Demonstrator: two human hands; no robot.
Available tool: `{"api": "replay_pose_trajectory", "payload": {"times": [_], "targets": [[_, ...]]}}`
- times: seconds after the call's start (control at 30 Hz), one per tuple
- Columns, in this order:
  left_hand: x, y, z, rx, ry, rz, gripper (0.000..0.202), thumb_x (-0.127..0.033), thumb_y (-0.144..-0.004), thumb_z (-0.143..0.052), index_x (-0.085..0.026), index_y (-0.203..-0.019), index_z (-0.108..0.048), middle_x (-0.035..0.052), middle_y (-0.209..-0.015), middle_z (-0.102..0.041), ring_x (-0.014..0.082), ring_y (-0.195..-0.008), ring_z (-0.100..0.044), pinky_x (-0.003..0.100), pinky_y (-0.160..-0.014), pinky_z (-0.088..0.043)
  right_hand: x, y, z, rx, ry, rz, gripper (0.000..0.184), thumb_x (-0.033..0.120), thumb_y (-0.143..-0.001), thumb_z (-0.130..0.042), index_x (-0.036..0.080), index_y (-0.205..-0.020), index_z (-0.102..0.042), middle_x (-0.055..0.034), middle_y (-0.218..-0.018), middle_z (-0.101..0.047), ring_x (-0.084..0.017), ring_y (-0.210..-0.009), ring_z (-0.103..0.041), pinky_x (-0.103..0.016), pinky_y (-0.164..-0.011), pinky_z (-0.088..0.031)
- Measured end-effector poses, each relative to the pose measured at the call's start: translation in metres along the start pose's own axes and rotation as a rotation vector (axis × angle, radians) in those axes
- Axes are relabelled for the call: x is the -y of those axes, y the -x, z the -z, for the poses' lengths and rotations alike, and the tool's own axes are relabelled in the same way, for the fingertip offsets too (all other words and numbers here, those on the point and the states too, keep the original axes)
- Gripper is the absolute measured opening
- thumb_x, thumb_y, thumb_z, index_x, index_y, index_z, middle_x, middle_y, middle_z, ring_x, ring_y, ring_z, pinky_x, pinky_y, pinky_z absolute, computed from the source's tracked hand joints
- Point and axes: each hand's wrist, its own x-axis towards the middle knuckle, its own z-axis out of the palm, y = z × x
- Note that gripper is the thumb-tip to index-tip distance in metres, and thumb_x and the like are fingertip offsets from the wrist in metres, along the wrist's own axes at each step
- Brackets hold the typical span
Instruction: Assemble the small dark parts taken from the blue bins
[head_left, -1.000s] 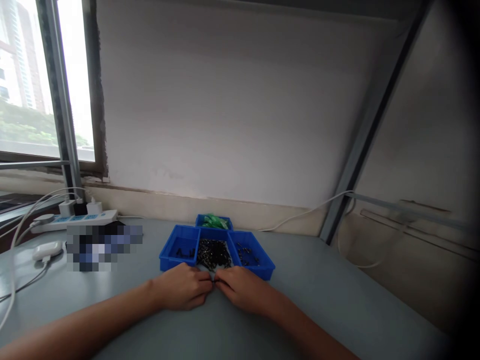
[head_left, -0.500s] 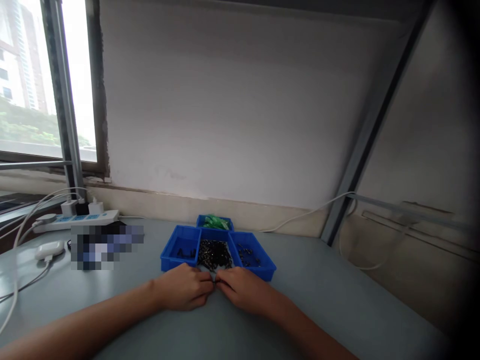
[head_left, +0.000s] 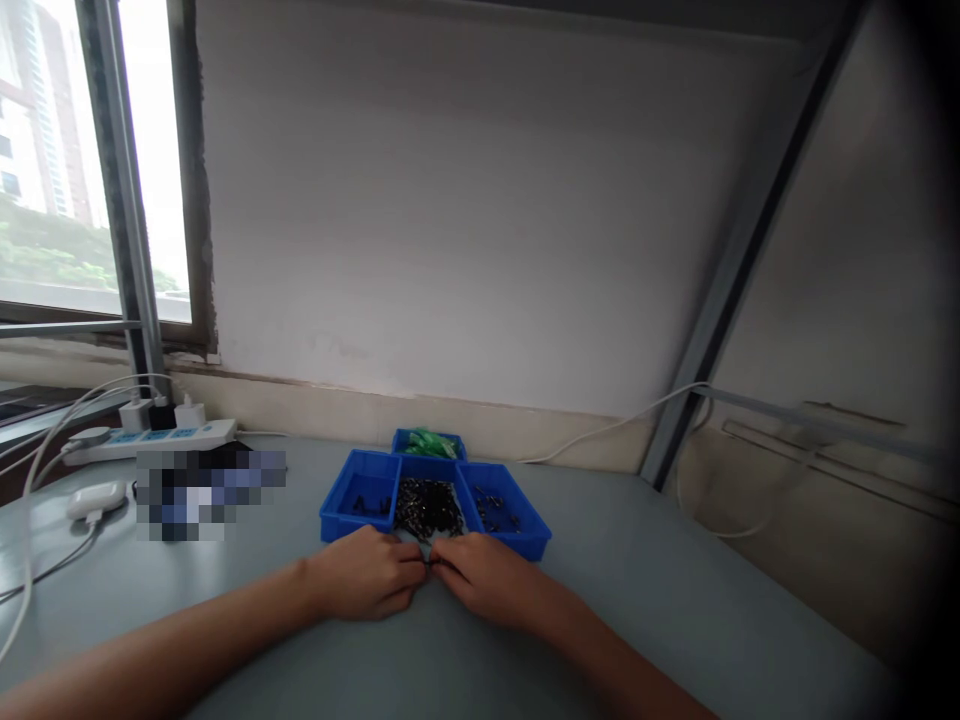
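Note:
My left hand and my right hand meet fingertip to fingertip just in front of the blue bins. Both are closed in a pinch. A tiny dark piece shows between the fingertips, too small to name. Right behind the hands, a pile of small black and metallic parts fills the middle bin, whose front is partly hidden. The left blue bin holds a few dark pieces. Several small metallic parts lie scattered in the right blue bin.
Behind these, a small blue bin contains green plastic packaging. A white power strip with plugs and cables stands at the table's back left, near a white charger and a pixelated item. A metal post rises at the right.
Almost nothing differs. Both hands keep their pinch at the same spot, and the view has shifted very slightly.

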Motion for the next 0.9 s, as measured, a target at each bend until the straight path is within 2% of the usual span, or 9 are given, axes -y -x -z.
{"api": "replay_pose_trajectory", "payload": {"times": [0.9], "targets": [[-0.0007,-0.0001,0.0001,-0.006,0.021,0.009,0.005,-0.017,-0.083,-0.049,-0.018,-0.083,-0.054,0.0017,-0.079,-0.059,0.0152,-0.067,-0.057,0.027,-0.056,-0.042,-0.0005,-0.0003,-0.0012,-0.015,0.024,0.008,0.024,0.022,-0.093,-0.036,0.017,-0.084,-0.058,-0.0046,-0.083,-0.065,-0.017,-0.075,-0.060,-0.024,-0.063,-0.035]]}}
